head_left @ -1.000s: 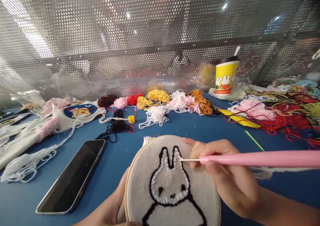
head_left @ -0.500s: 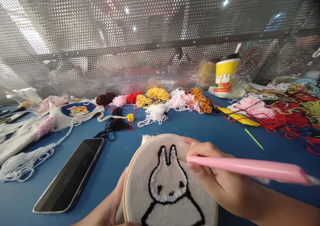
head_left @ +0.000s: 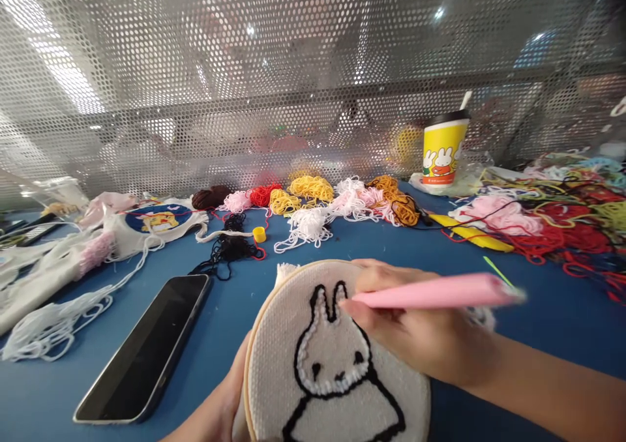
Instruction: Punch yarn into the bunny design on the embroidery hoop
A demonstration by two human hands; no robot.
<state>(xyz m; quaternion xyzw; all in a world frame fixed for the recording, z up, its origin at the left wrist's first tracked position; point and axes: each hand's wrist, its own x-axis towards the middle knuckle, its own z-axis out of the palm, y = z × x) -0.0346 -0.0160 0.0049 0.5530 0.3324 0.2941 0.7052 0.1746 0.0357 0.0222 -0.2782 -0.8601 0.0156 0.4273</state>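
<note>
My left hand (head_left: 227, 390) grips the left edge of a round embroidery hoop (head_left: 250, 364), its fingers partly hidden behind it. Cream cloth is stretched in the hoop, bearing a rabbit (head_left: 332, 357) outlined in black yarn, with white loops along the inside of the head and ears. In my right hand (head_left: 415, 324) is a pink punch needle (head_left: 430, 292), pinched between thumb and fingers. Its tip is at the rabbit's right ear, and the metal needle is hidden by my thumb or sunk in the cloth. White yarn (head_left: 482, 317) lies behind my right wrist.
A black phone (head_left: 147, 351) lies left of the hoop. Yarn bundles, among them white yarn (head_left: 308, 225) and black yarn (head_left: 232, 243), line the back. A yellow cup (head_left: 445, 148) stands before a perforated metal panel (head_left: 293, 70). Tangled yarn (head_left: 562, 227) covers the right side.
The punch needle has gone from showing its metal shaft to having its handle end close to the cloth. Its rear end has swung up and left. The view has shifted slightly.
</note>
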